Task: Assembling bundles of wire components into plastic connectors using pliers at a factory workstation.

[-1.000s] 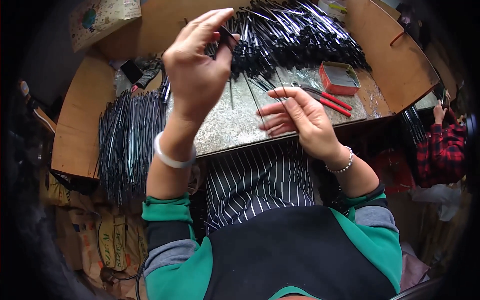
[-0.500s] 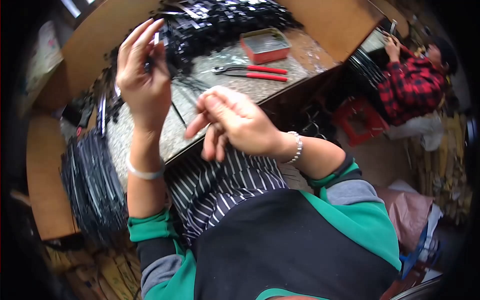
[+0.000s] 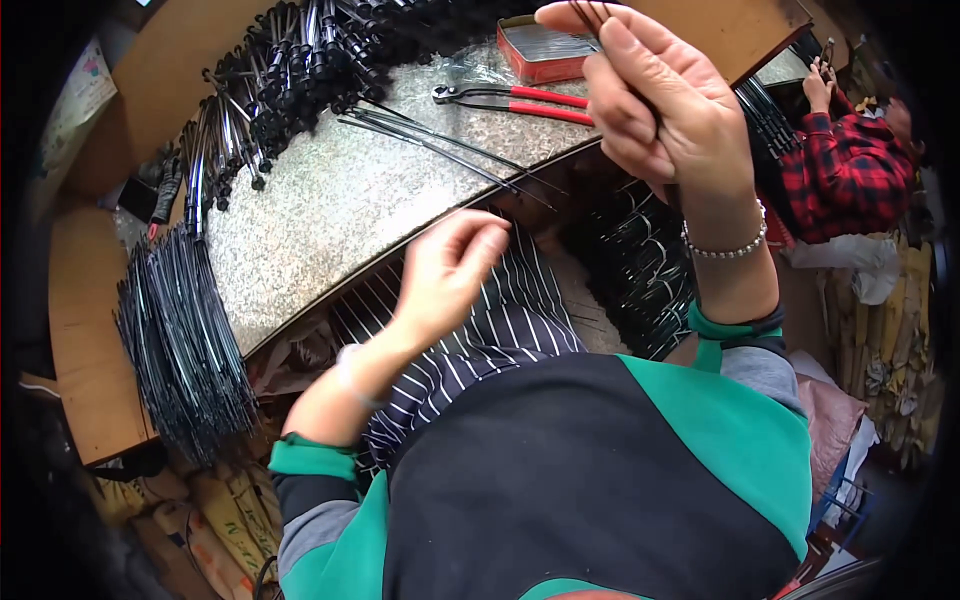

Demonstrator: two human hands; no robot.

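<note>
My right hand (image 3: 675,105) is raised at the upper right, thumb and fingers pinched on several thin dark rods (image 3: 590,14) that run out of the picture at the top. Lower and nearer, my left hand (image 3: 450,270) hovers over my striped apron just off the table edge. Its fingers are curled in against the thumb; whether anything small is between them I cannot make out. Beyond it, a few thin black rods (image 3: 440,150) lie slantwise on the speckled tabletop (image 3: 300,230), their near ends poking past the edge. Red-handled pliers (image 3: 520,103) rest behind my right hand, partly covered by it.
Black-headed rods (image 3: 310,60) are heaped along the table's back. A thick bundle of dark rods (image 3: 185,340) hangs over the left end. Behind the pliers stands a red tin (image 3: 545,68). At the right, a co-worker in a checked shirt (image 3: 845,180) sits near more bundles (image 3: 640,260).
My right hand has swung up and right with the dark rods. My left hand has dropped from above the table to near the apron. Rods on the table now show clearly.
</note>
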